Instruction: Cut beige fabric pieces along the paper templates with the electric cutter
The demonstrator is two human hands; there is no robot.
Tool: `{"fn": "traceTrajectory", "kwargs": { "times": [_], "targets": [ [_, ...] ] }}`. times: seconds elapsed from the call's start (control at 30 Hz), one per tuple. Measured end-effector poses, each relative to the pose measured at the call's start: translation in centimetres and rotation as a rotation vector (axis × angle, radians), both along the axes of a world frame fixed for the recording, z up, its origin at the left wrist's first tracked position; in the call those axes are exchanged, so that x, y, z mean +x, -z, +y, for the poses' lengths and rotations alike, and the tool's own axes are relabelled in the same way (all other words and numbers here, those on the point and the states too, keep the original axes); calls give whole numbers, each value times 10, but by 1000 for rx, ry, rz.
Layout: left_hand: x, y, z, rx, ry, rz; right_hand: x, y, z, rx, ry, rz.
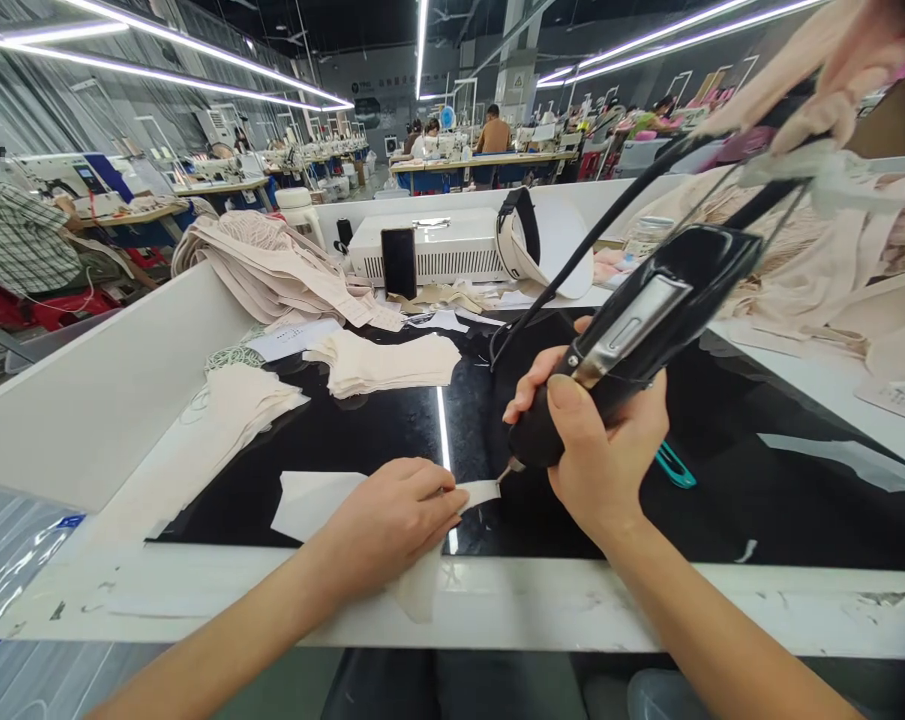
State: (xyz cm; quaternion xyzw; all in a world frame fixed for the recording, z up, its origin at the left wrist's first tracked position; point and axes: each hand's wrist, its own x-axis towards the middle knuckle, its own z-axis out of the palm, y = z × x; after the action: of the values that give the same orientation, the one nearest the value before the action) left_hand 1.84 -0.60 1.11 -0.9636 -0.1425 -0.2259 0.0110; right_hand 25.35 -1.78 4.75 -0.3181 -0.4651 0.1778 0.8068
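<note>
My right hand [609,440] is wrapped round a black corded power tool [647,310] with a silver lever along its side. Its thin metal tip [509,468] is at the right end of a narrow cream fabric strip [482,493]. My left hand [399,510] presses that strip down near its other end, fingers together. More pale cloth hangs below this hand over the table edge. Just left of it lies a white cut piece [317,500]. Everything rests on a shiny black sheet [527,530].
Stacks of cream cut pieces [388,362] lie behind my left hand. Teal snips [675,467] lie right of my right hand. A white box [437,250] and a phone [399,263] stand at the back. Blurred pale shapes and bands hang at upper right.
</note>
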Motion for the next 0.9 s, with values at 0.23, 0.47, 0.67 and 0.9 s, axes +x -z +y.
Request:
{"fn": "traceTrajectory", "kwargs": {
  "times": [0.23, 0.47, 0.67, 0.9],
  "targets": [
    [-3, 4, -5, 4, -8, -85, 0, -2, 0, 21, -22, 17],
    [0, 5, -4, 5, -17, -99, 3, 0, -2, 3, -19, 12],
    [1, 7, -6, 0, -34, -92, 1, -6, 0, -16, -3, 25],
    [3, 7, -6, 6, -24, -108, -18, -8, 5, -6, -60, 30]
  ]
}}
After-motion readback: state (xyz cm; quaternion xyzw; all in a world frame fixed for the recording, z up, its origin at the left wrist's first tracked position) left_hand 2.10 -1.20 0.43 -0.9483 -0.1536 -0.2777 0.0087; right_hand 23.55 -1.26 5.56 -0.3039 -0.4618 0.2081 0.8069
